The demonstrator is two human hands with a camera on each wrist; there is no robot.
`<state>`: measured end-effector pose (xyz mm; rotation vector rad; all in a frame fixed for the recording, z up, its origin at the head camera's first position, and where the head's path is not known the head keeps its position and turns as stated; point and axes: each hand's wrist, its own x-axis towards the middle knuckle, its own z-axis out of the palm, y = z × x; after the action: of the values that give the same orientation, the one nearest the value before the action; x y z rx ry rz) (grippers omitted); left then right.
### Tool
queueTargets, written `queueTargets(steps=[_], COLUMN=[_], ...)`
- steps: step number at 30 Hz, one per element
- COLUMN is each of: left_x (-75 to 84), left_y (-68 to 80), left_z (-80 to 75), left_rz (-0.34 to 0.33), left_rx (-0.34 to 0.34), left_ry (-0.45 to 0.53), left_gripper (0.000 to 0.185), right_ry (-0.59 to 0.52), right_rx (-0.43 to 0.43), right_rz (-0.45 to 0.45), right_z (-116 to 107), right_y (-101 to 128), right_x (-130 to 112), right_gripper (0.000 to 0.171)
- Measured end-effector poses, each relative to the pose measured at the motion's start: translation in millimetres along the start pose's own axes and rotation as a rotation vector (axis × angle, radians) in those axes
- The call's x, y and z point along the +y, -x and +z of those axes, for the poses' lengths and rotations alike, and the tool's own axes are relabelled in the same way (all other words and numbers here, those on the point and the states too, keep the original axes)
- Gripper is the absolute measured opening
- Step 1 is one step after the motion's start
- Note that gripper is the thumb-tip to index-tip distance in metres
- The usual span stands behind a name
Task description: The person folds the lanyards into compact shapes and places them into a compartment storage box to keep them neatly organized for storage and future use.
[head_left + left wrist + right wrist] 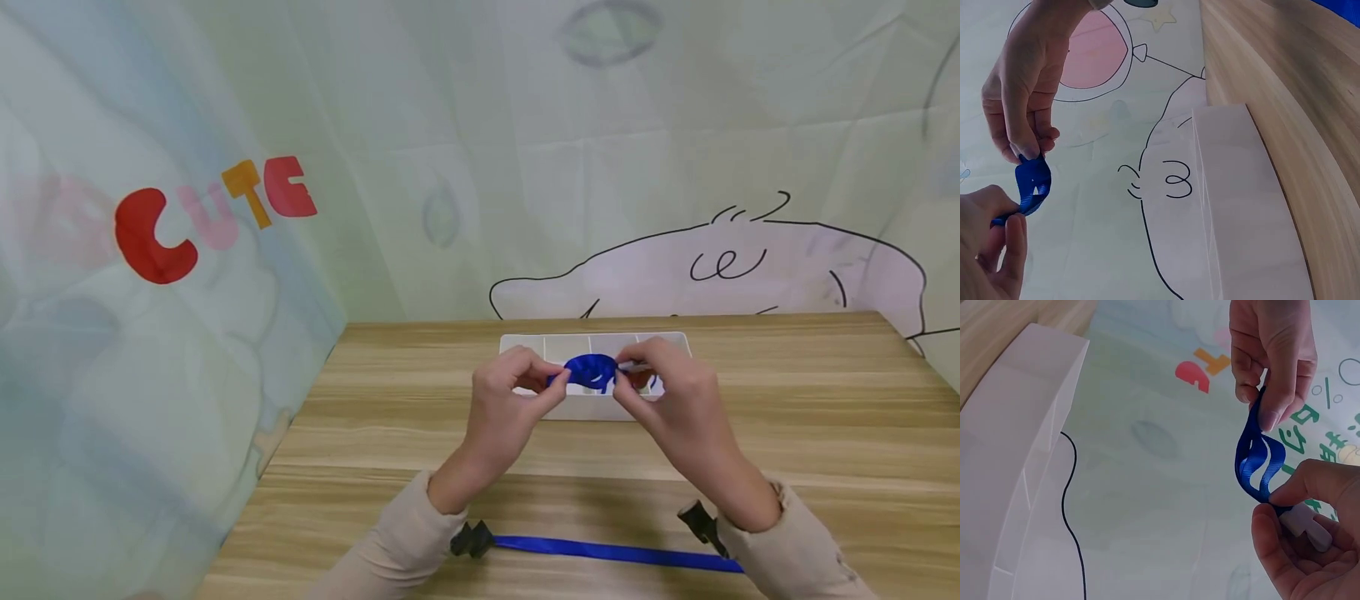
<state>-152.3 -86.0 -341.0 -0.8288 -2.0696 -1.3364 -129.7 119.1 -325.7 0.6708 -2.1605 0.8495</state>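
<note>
My left hand (506, 396) and right hand (682, 392) face each other over the white compartment tray (585, 407). Between them is a short length of shiny blue ribbon (585, 367), its ends pinched between thumb and fingers. In the right wrist view the ribbon (1244, 465) bows out into loops with an open slit between the strands. A small white piece (1304, 524) sits against the right hand's palm and fingers, by the lower ribbon end; its kind is partly hidden by the fingers.
A long blue ribbon strip (615, 552) lies across the near part of the wooden table (405, 408). Black blocks (472, 540) show beside both sleeves. A printed cloth backdrop (450, 233) stands behind and left of the table.
</note>
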Motion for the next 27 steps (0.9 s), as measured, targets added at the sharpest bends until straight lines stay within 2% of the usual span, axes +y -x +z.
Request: queueTargets(steps=[9,19,27], left_x=[-2.4,-5.0,-6.0], left_y=[1.3,1.9,0.4], left_z=[-1.4,-1.0,0.0], left_rz=[-0.039,-0.09,-0.122], left_rx=[-0.003,-0.042,-0.033], left_ry=[0.012,0.064,0.069], left_gripper=[0.011,0.01,0.011], right_ry=[-0.03,-0.1,-0.121], right_rx=[0.007,-0.015,-0.034], right_rz=[0.042,0.169,0.225], right_z=[-0.4,-0.8,0.5], right_y=[1.5,2.6,1.3], right_x=[8.0,17.0,16.7], right_gripper=[0.029,0.024,0.022])
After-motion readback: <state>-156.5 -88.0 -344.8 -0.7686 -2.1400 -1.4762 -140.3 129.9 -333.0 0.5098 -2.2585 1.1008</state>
